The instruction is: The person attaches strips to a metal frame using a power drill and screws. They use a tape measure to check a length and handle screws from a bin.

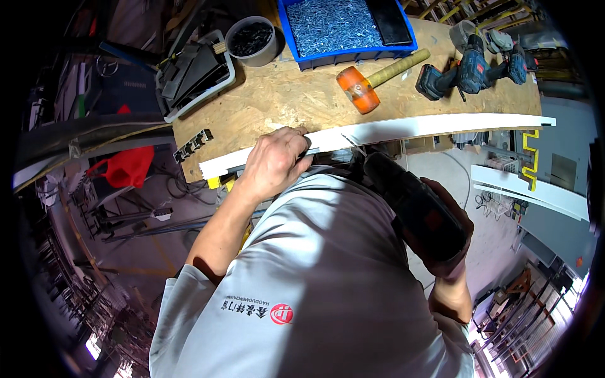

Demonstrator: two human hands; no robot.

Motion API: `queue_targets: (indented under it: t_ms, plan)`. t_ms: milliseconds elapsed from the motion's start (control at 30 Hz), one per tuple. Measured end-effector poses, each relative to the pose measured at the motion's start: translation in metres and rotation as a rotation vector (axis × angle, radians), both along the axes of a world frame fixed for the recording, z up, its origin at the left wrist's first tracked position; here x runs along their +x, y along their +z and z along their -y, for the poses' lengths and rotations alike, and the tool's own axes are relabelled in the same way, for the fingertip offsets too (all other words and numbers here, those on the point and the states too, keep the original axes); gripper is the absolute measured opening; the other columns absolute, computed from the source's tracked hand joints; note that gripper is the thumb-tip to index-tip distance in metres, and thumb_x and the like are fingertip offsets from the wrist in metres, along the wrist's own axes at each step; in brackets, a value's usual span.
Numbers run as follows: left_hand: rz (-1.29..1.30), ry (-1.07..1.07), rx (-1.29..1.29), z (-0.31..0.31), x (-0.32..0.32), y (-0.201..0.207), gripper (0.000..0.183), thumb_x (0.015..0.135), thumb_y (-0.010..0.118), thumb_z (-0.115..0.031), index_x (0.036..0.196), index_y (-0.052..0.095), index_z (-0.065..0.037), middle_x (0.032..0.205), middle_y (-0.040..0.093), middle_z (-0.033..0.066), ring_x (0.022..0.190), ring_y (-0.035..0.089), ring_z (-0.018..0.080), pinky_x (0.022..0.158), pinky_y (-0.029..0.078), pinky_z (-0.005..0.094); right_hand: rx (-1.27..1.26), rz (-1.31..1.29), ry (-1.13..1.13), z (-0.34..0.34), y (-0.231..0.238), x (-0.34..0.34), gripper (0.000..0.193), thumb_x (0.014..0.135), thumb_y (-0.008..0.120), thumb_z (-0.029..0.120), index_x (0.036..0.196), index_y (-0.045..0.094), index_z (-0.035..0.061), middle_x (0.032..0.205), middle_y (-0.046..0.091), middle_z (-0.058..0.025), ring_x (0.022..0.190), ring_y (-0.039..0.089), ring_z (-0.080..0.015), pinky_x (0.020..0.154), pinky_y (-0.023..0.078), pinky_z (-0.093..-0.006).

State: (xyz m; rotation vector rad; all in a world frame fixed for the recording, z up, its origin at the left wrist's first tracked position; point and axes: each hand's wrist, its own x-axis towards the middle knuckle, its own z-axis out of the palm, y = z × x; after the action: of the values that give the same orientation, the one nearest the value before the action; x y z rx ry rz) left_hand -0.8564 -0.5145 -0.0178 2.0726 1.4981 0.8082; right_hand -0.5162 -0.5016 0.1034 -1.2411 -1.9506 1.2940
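My left hand (275, 160) rests palm-down on a long white profile strip (403, 128) that lies along the near edge of the chipboard workbench (283, 97). Its fingers press on the strip's upper face. My right hand (449, 242) grips a black cordless drill (409, 201), whose nose points at the strip just right of my left hand. The drill's tip is hidden behind the strip's edge. My grey shirt fills the lower middle of the view.
On the bench lie an orange mallet (365, 85), a blue bin of screws (340, 28), a grey tub of dark screws (252, 39), a grey tray of black parts (192, 72) and two blue drills (472, 69). White profiles (535, 192) lie at right.
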Motion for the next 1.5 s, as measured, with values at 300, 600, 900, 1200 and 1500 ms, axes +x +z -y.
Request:
queue_targets:
  t_ms: [300,600,900,1200,1500]
  plan:
    - [0.025,-0.024,-0.017,0.006,-0.006,-0.005,0.03,0.08,0.083,-0.008,0.103,0.066,0.0,0.106,0.072,0.0188,0.102,0.071,0.0404,0.082,0.06,0.0487,-0.123,0.09,-0.119,0.016,0.0,-0.008,0.066,0.082,0.087,0.008,0.142,0.063,-0.0066,0.119,0.078,-0.0175,0.11,0.075,-0.0228,0.097,0.058,-0.0357]
    - [0.022,0.025,0.109,0.013,-0.001,-0.029,0.018,0.087,0.071,-0.014,0.096,0.06,-0.003,0.094,0.06,0.0131,0.094,0.065,0.0346,0.082,0.057,0.0436,-0.091,0.127,-0.073,0.016,0.02,-0.048,0.053,0.083,0.076,-0.004,0.135,0.065,-0.0064,0.095,0.077,-0.0081,0.082,0.072,-0.0145,0.084,0.058,-0.0295]
    - [-0.173,0.03,0.052,0.011,0.003,-0.018,0.013,0.088,0.071,-0.014,0.095,0.064,-0.005,0.092,0.066,0.0101,0.092,0.069,0.0309,0.081,0.057,0.0413,0.044,0.218,0.051,0.017,0.022,-0.041,0.055,0.08,0.073,-0.006,0.135,0.065,-0.0049,0.097,0.078,-0.0095,0.087,0.076,-0.0172,0.086,0.058,-0.0304]
    - [0.006,0.013,0.058,0.006,0.0,-0.02,0.014,0.083,0.073,-0.008,0.09,0.062,-0.003,0.088,0.064,0.0133,0.089,0.067,0.0363,0.079,0.056,0.0463,-0.02,0.161,0.015,0.021,0.02,-0.034,0.053,0.081,0.074,-0.007,0.134,0.065,-0.0059,0.098,0.077,-0.009,0.086,0.074,-0.0166,0.084,0.058,-0.0295]
    - [0.136,-0.008,0.105,0.008,-0.004,-0.019,0.017,0.082,0.074,-0.004,0.086,0.057,-0.003,0.086,0.059,0.014,0.083,0.063,0.0379,0.072,0.052,0.0489,-0.014,0.198,0.02,0.018,0.024,-0.041,0.045,0.085,0.074,-0.006,0.13,0.068,-0.0054,0.096,0.075,-0.0071,0.079,0.07,-0.013,0.071,0.055,-0.0273]
